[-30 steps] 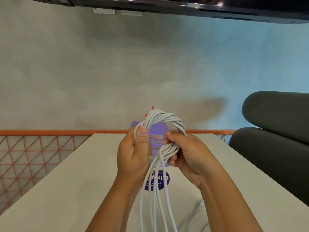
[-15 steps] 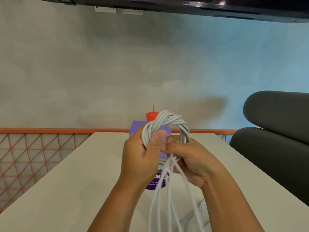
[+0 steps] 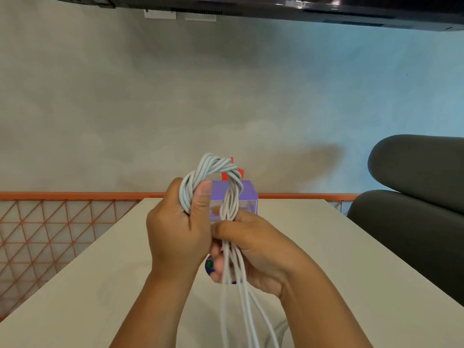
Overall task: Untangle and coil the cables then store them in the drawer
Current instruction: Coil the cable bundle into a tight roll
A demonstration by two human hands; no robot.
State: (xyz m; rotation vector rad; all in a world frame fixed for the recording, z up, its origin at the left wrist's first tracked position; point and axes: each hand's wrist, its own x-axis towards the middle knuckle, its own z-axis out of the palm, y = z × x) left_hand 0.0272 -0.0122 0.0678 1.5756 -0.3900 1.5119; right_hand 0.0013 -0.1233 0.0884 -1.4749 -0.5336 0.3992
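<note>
Loose cable tails (image 3: 236, 305) hung at lower centre above the surface (image 3: 75, 285). The right hand (image 3: 258, 252) clenched them under the coil (image 3: 213, 167). The left hand (image 3: 178, 234) gripped the coil's side, fingers (image 3: 204, 197) curled round it, probably to keep the loops together (slack remained). Behind stood a purple box (image 3: 249, 197), contents unclear.

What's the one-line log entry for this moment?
phase: coiling | left hand: grips white cable loop | right hand: pinches loop base, strands hanging | purple box: behind, on table | stored: not yet
</note>
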